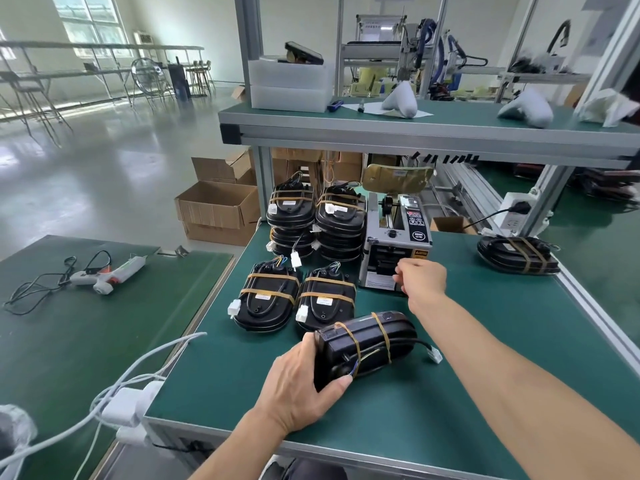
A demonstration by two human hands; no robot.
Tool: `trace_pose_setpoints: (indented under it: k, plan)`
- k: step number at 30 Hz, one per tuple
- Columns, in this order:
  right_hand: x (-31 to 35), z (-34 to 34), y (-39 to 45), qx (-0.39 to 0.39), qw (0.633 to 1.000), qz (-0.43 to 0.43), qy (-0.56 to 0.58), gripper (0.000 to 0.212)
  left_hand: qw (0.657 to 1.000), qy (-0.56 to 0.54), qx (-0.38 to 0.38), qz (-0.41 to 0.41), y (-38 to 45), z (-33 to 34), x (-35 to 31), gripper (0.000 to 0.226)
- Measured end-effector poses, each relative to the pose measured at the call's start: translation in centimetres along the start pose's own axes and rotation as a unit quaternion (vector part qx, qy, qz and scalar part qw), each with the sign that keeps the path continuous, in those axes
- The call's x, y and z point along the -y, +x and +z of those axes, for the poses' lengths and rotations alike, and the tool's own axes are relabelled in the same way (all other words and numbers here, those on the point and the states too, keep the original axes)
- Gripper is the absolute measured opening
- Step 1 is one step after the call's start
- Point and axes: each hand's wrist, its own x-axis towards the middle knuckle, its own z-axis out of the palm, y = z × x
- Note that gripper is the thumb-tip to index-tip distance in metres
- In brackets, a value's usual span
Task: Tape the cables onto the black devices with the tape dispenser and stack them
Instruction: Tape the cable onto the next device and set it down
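My left hand point(298, 386) grips the near end of a black device point(367, 344) lying on its side on the green table; two brown tape bands cross it and its cable ends in a white plug point(434, 356). At the outlet of the grey tape dispenser point(394, 244), my right hand point(420, 280) has its fingers curled; whether it pinches tape I cannot tell. Two taped devices point(266, 294) point(327, 297) lie flat in front of two taller stacks point(291, 216) point(341, 221).
Another taped device point(517, 254) lies at the far right of the table. A glue gun point(107, 275) with its cord rests on the left table. White power strips and cables point(131, 407) hang at the near left corner. Cardboard boxes point(218, 209) stand on the floor behind.
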Motion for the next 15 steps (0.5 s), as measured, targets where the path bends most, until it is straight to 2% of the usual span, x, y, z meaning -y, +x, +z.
trace_pose_setpoints:
  k: [5,15]
  plan:
    - [0.2,0.7,0.3,0.015,0.999,0.013,0.029,0.014,1.0,0.0,0.002,0.0,0.0,-0.1,-0.1,0.057]
    - [0.8,2.0,0.9,-0.028,0.996,0.073,0.048,0.008,1.0,0.0,0.002,0.012,0.0,-0.1,-0.2,0.056]
